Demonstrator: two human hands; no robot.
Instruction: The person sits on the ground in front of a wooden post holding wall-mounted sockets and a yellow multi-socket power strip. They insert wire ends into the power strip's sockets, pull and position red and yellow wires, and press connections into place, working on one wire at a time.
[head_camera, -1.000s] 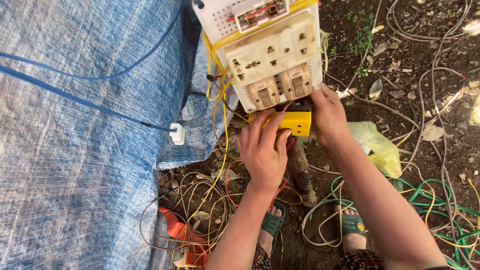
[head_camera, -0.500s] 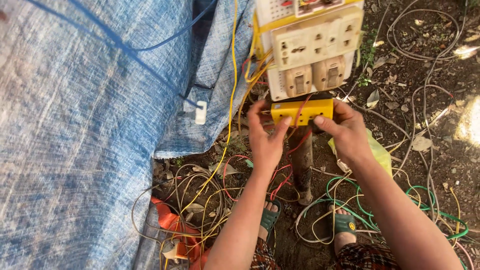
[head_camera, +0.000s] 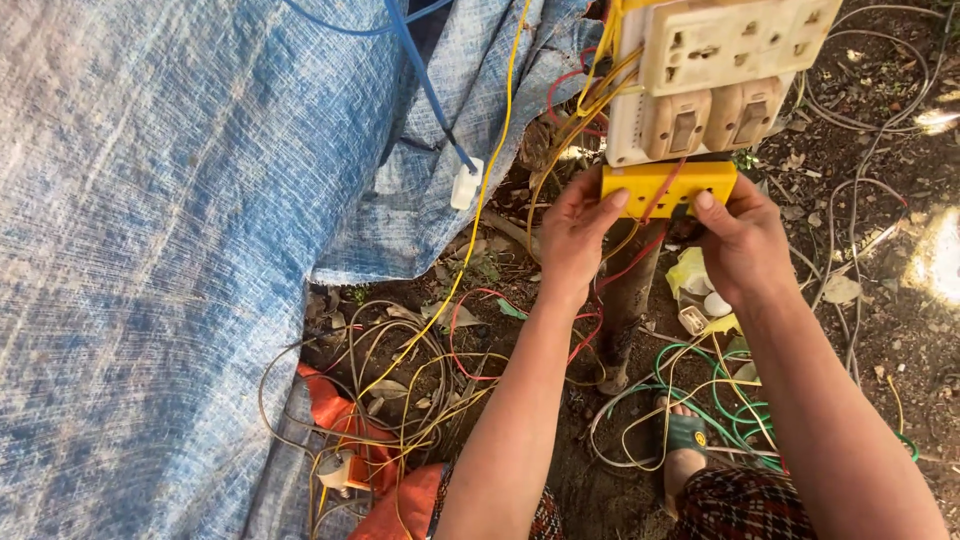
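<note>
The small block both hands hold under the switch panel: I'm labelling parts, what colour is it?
Yellow. The block shows best in the head view.

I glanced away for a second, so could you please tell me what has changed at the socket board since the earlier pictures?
The right hand has shifted from the yellow block's right end to pinch its lower edge, and the left hand has moved up to its left end. Both still hold it under the cream socket board. The blue tarpaulin is unchanged.

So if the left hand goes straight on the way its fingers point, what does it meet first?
The left hand points up the picture and already touches the yellow block. Past that, it would probably meet the cream switch board first, though depth is unclear.
</note>
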